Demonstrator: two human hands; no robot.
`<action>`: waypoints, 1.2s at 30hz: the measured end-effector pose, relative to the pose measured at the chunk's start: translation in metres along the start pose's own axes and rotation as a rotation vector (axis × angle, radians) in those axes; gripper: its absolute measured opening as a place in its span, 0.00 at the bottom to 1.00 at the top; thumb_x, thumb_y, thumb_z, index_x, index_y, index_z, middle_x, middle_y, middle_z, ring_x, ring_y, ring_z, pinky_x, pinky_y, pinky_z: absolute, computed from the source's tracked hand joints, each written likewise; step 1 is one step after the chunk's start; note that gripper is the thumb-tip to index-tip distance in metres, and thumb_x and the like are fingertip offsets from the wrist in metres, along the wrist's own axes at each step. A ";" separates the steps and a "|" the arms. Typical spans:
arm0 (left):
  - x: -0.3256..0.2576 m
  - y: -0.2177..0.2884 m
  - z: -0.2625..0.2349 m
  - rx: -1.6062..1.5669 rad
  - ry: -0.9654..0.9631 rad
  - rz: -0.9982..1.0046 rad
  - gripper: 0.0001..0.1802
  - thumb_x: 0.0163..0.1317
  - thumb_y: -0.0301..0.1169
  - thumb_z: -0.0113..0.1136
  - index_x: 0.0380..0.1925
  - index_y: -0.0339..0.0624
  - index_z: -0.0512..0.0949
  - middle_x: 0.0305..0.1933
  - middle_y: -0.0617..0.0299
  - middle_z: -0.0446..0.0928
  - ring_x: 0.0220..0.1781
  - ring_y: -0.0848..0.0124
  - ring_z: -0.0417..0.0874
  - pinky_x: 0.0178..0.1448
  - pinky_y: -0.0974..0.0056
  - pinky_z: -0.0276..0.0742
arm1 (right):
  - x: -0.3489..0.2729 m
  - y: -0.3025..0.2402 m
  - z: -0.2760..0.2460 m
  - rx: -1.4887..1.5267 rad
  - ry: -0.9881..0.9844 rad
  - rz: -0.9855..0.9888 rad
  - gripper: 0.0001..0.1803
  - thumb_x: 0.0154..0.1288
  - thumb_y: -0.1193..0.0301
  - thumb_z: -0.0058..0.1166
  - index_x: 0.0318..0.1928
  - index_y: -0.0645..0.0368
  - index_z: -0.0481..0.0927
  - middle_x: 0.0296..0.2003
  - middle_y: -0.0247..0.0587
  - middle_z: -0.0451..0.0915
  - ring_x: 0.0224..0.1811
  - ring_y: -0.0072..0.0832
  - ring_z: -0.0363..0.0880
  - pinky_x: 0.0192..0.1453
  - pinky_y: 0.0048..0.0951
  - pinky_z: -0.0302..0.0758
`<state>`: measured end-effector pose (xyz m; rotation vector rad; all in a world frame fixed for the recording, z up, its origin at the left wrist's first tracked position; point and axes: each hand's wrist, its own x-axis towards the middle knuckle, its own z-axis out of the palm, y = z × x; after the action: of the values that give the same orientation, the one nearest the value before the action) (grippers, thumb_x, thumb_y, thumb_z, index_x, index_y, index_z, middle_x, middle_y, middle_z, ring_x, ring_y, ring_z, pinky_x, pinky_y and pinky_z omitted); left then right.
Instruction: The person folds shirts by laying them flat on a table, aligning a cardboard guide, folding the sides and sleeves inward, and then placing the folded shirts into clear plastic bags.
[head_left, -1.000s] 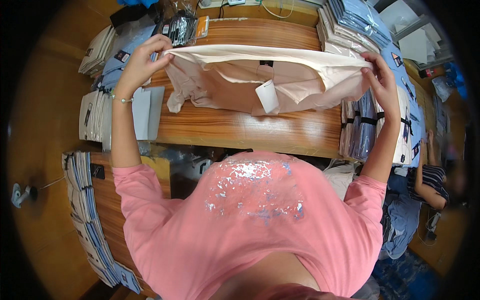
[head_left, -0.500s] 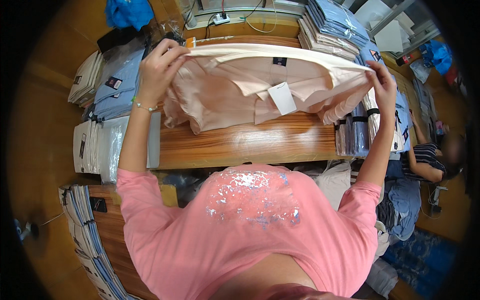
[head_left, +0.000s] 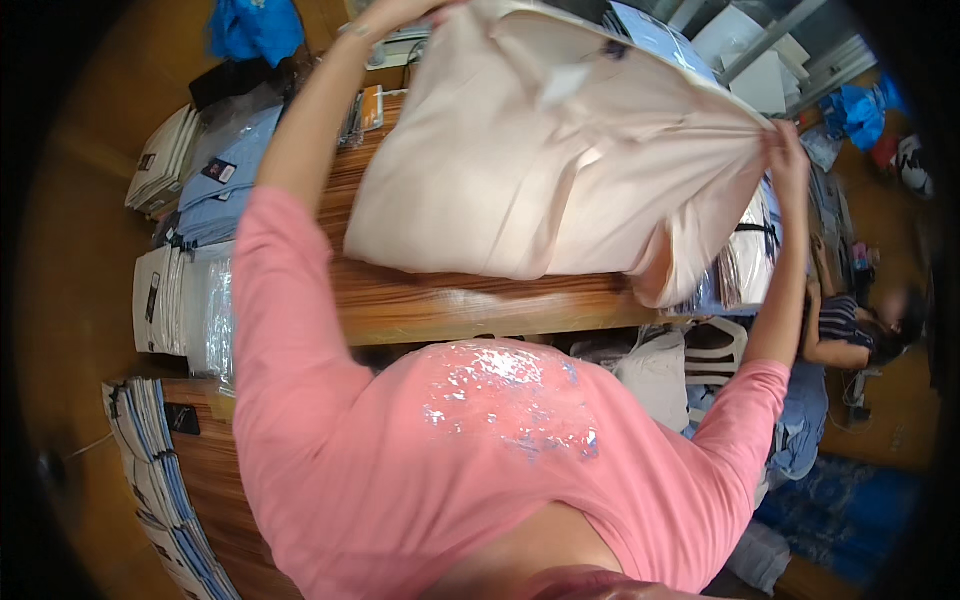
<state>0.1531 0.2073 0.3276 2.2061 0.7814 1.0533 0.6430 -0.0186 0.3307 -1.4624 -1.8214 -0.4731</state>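
A pale pink shirt (head_left: 480,170) hangs spread out in front of me above the wooden table. My left hand (head_left: 405,12), partly cut off by the top edge of the view, is closed on the shirt's upper left edge. At the upper right, my right hand (head_left: 788,155) grips the opposite edge, and the cloth creases toward it. Through the blur a dark neck label (head_left: 614,48) and a white hang tag (head_left: 565,84) show near the shirt's top. Its lower hem hangs close over the tabletop (head_left: 440,312).
Bagged folded shirts lie in stacks (head_left: 205,290) at left, with blue ones (head_left: 225,175) behind. More packed shirts (head_left: 750,255) stand under my right arm. A white plastic chair (head_left: 715,350) is below the table edge. Another person (head_left: 840,325) sits at far right.
Both hands have spread the shirt; the left went up and away to the frame's top, the right slightly outward. The shirt has swung open and now covers more of the table.
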 end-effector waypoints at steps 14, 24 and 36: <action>-0.075 -0.158 -0.043 0.306 0.017 0.030 0.05 0.58 0.28 0.58 0.31 0.37 0.77 0.30 0.63 0.78 0.35 0.76 0.76 0.40 0.70 0.73 | -0.072 -0.208 0.053 0.210 -0.765 0.178 0.17 0.61 0.70 0.50 0.50 0.63 0.72 0.42 0.48 0.78 0.46 0.35 0.76 0.49 0.34 0.72; -0.298 -0.165 0.043 0.370 0.429 -0.412 0.22 0.60 0.30 0.54 0.55 0.38 0.67 0.58 0.46 0.66 0.62 0.51 0.63 0.66 0.54 0.58 | -0.158 -0.227 0.263 0.743 -0.569 0.287 0.18 0.61 0.68 0.51 0.51 0.62 0.74 0.54 0.53 0.70 0.58 0.44 0.67 0.64 0.38 0.62; -0.445 -0.056 0.151 0.690 0.139 -0.736 0.36 0.58 0.45 0.56 0.65 0.52 0.59 0.70 0.51 0.51 0.72 0.51 0.49 0.70 0.41 0.42 | -0.287 -0.079 0.225 -0.178 -0.663 0.340 0.31 0.65 0.53 0.44 0.67 0.47 0.59 0.69 0.46 0.51 0.73 0.41 0.43 0.70 0.58 0.37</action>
<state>0.0307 -0.1047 -0.0068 2.0296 2.0580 0.5993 0.5195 -0.0798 -0.0160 -2.1888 -1.9801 0.0388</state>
